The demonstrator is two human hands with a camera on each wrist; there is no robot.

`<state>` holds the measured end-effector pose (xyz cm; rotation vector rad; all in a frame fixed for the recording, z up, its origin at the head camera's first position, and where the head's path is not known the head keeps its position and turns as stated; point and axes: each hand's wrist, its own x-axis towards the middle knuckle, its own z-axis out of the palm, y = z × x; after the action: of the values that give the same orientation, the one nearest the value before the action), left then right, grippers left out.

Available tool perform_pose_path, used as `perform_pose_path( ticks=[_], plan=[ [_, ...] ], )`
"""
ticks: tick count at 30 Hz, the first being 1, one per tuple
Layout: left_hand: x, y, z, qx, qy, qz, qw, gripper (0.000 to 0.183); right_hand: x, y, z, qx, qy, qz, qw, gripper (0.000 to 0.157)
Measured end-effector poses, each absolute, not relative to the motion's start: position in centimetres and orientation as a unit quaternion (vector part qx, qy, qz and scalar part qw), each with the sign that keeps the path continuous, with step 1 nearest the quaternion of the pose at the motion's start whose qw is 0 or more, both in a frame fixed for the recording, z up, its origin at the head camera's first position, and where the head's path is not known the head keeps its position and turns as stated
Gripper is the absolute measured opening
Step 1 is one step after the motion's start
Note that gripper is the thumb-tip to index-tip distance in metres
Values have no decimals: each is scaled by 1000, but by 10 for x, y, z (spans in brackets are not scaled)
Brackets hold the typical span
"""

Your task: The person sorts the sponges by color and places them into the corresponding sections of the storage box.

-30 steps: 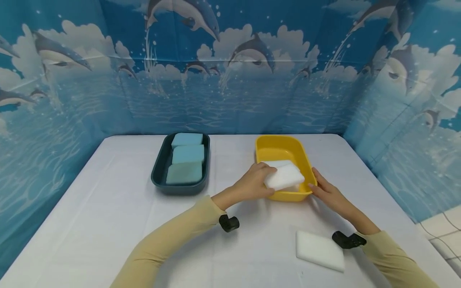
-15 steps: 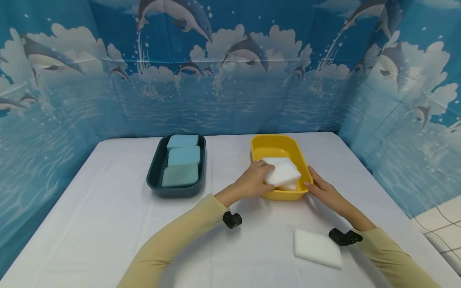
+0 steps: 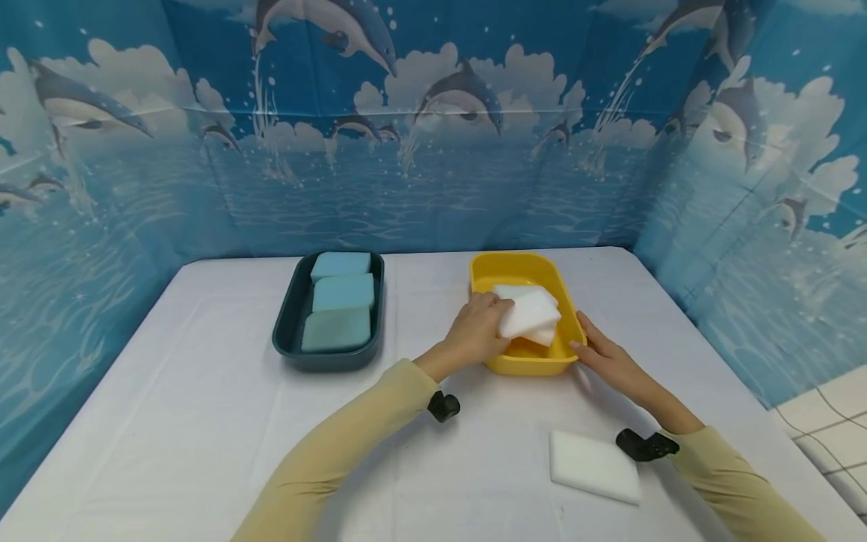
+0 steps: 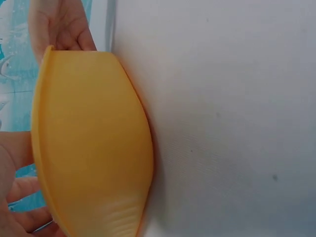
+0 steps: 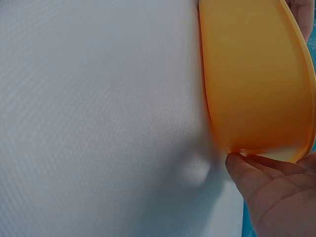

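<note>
My left hand (image 3: 477, 327) grips a white sponge (image 3: 528, 312) by its left edge, over the near half of a yellow tray (image 3: 531, 366). More white sponge shows beneath and behind the held one, partly covered by it. With fairly straight fingers, my right hand (image 3: 612, 369) touches the tray's right side near the front corner. In the right wrist view the right fingertips (image 5: 234, 160) lie against the outside of the yellow wall. The left wrist view shows the tray's outer wall, with the left fingers (image 4: 17, 148) at its rim; the held sponge is hidden there.
A dark teal tray (image 3: 291, 357) stands at the back left with three blue-green sponges (image 3: 339, 329) in a row. Another white sponge (image 3: 592, 467) lies flat on the white table (image 3: 169, 444) beside the right wrist. A dolphin-print curtain (image 3: 406, 188) surrounds the table's back and sides.
My left hand has moved the held sponge slightly up and left in the view, deeper over the yellow tray. The right hand stays at the tray's side; the whole view has shifted a little.
</note>
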<state>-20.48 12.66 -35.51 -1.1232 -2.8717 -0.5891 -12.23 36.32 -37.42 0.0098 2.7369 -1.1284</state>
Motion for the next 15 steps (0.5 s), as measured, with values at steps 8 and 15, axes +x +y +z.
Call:
perform_pose_path(
  ticks=[8,15],
  plan=[
    [-209,126,-361,-355,-910,-214,-7,64,-123,363,-375,0,923,-374,91,76],
    [-208,126,-364,-351,-902,-250,-4,64,-124,364,-374,2,922,-376,93,75]
  ],
)
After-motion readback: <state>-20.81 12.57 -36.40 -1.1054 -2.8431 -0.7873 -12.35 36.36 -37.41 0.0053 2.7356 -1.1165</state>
